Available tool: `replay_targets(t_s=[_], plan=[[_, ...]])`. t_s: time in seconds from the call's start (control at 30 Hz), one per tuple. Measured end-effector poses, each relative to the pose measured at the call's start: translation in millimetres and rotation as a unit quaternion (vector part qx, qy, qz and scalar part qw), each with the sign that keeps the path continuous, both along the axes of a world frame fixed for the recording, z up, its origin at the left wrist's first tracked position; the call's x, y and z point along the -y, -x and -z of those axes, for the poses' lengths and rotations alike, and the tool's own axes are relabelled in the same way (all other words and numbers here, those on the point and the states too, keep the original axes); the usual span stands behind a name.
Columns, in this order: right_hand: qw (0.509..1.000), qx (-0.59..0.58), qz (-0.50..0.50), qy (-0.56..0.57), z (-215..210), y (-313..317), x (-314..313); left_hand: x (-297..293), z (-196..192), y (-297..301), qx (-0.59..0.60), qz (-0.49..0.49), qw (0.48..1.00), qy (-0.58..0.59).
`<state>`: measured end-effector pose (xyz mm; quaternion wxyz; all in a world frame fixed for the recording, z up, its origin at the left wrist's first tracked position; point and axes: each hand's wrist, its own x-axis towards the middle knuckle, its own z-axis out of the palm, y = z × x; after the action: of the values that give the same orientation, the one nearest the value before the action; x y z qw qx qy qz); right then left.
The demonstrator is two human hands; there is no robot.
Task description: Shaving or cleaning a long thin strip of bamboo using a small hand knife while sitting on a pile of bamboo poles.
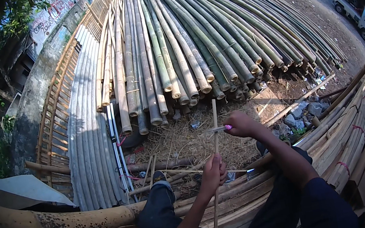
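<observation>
A long thin bamboo strip (214, 114) stands steeply in front of me, its lower end running down past my lap. My left hand (212, 172) is wrapped round the strip near its middle. Higher up, my right hand (240, 125) is closed on a knife with a pink handle (228, 127). The knife's blade (215, 130) points left and crosses the strip, apparently touching it.
A big stack of bamboo poles (169, 59) fills the far side. Grey corrugated sheets (87, 129) and a bamboo fence (55, 110) stand left. A thick bamboo pole (61, 224) is at lower left, split bamboo bundles (352, 130) at right, and a truck (358, 14) beyond.
</observation>
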<state>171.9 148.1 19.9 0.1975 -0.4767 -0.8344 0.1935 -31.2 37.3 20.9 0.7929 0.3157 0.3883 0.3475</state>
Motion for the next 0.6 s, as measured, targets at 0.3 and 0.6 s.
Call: replay_targets(t_s=[0.3, 0.6], plan=[[0.917, 0.068, 0.392, -0.008, 4.7, -66.0, -37.6, 41.6, 0.2, -30.9, -0.278, 0.049, 0.913, -0.296], [0.749, -0.505, 0.085, 0.421, -4.2, -4.9, 3.8, -5.5, 10.1, -5.9, 0.01, 0.0, 1.0, 0.008]])
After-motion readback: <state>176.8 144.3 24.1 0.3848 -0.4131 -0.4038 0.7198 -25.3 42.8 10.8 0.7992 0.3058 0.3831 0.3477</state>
